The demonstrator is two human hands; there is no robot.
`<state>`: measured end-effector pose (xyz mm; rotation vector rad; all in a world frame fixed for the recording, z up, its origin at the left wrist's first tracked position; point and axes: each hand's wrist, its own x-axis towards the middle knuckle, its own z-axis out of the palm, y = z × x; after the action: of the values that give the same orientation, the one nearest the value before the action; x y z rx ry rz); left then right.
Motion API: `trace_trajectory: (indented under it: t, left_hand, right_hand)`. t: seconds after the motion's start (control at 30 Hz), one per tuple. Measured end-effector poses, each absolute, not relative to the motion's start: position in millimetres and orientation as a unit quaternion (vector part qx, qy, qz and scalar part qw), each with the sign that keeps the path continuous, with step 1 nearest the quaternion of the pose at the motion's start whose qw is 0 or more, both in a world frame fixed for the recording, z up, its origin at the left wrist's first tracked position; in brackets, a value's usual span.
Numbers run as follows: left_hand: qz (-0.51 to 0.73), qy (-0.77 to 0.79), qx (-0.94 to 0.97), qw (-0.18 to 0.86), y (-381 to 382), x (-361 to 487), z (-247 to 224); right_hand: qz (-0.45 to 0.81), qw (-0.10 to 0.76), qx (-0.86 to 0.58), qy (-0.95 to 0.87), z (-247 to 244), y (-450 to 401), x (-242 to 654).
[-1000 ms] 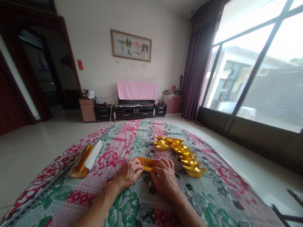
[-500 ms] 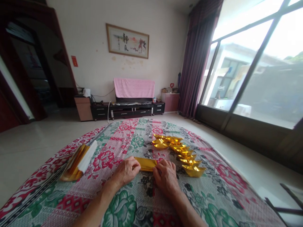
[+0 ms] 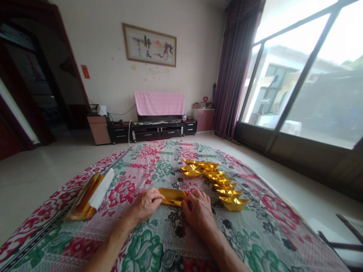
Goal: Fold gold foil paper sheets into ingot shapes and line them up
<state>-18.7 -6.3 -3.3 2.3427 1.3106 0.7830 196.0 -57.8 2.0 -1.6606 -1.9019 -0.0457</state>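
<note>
A flat folded strip of gold foil paper point(image 3: 172, 195) lies across the middle of the cloth between my hands. My left hand point(image 3: 148, 204) pinches its left end, fingers closed. At the right end, the bent fingers of my right hand point(image 3: 197, 207) are closed on the strip and cover its corner. Several folded gold foil boat shapes point(image 3: 234, 202) stand in a curved row to the right and beyond my right hand. Over on the left lies a stack of gold and white paper sheets point(image 3: 90, 194).
A flowered cloth point(image 3: 147, 249) covers the round table. Beyond it, a low black cabinet point(image 3: 159, 133) stands by the wall, with a pink cloth point(image 3: 159, 103) over a dark screen. Dark metal bars point(image 3: 344, 245) show at the lower right.
My left hand has shifted slightly left along the strip, and more of the gold surface shows between my hands. The view has also moved a little.
</note>
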Motion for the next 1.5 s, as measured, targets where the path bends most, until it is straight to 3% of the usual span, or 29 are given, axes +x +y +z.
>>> trace_trajectory:
  t: [0.63,1.0,1.17,1.4,1.5]
  left_hand:
    - [0.234,0.538,0.797,0.146,-6.0,-12.4,-2.6]
    - [0.237,0.512,0.803,0.192,-7.5,-18.0,1.8]
    - [0.255,0.475,0.823,0.180,-11.0,-21.9,5.2]
    - [0.337,0.396,0.842,0.147,-13.9,-15.2,9.2]
    - [0.347,0.377,0.845,0.152,-18.4,-10.3,15.9]
  right_hand:
    - [-0.003,0.296,-0.635,-0.714,1.7,-52.8,198.5]
    - [-0.002,0.301,-0.622,-0.723,3.0,-55.3,199.1]
    - [0.009,0.327,-0.596,-0.734,5.4,-53.6,200.3]
    - [0.003,0.436,-0.535,-0.724,15.9,-47.7,193.7]
    - [0.028,0.432,-0.516,-0.739,21.5,-47.1,188.3]
